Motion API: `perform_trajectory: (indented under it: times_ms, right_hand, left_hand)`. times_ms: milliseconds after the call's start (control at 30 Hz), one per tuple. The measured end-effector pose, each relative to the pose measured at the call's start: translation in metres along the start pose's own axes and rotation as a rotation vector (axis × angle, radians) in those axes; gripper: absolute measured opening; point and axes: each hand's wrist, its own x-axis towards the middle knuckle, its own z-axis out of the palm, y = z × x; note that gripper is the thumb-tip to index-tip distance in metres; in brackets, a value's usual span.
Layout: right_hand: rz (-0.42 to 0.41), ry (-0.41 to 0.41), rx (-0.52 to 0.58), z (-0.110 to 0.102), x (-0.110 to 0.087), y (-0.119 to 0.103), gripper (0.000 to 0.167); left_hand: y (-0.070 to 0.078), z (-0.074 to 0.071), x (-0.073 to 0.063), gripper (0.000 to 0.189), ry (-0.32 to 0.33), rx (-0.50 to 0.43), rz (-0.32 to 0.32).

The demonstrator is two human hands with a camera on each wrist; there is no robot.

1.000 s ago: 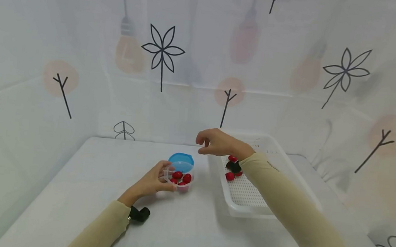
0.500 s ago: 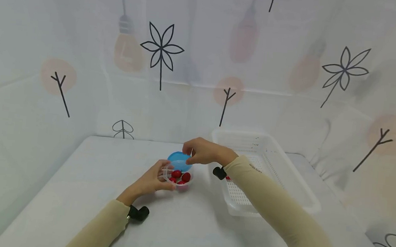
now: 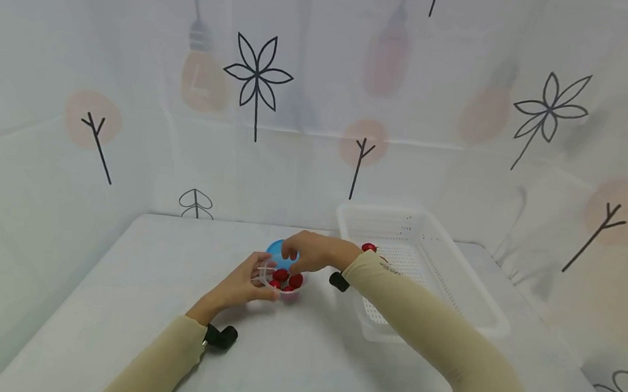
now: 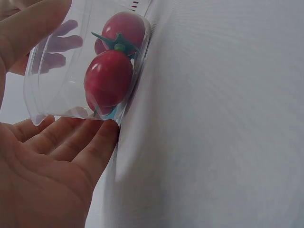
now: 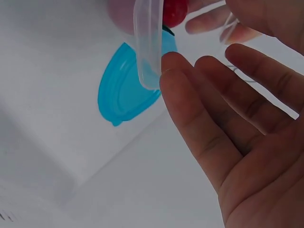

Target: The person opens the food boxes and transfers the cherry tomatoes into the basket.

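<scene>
A small round clear plastic container (image 4: 66,90) with several red cherry tomatoes (image 3: 280,275) in it stands at the middle of the table. My left hand (image 3: 237,283) holds it from the left, thumb on the near side and fingers on the far side. In the left wrist view, a tomato (image 4: 109,78) with a green calyx shows through the wall. Behind the container lies a blue lid (image 5: 118,90); whether they are joined is unclear. My right hand (image 3: 315,251) hovers over the container's right far rim, fingers loosely bent, with nothing visible between thumb and fingers.
A white perforated plastic basket (image 3: 483,301) stands to the right, partly covered by my right arm. A red tomato (image 3: 368,247) shows inside it. A patterned white cloth (image 3: 315,177) hangs behind the white table (image 3: 278,365).
My right hand has moved left and down from above the basket's left edge to the container, now covering part of the blue lid. The left hand and container have stayed in place.
</scene>
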Motion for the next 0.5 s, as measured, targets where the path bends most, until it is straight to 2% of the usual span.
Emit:
perform_trajectory:
  times_ms: [500]
  right_hand:
    - [0.056, -0.059, -0.138, 0.0093, 0.0095, -0.0090, 0.033]
  left_hand:
    - [-0.0005, -0.0003, 0.0009, 0.090, 0.009, 0.001, -0.011]
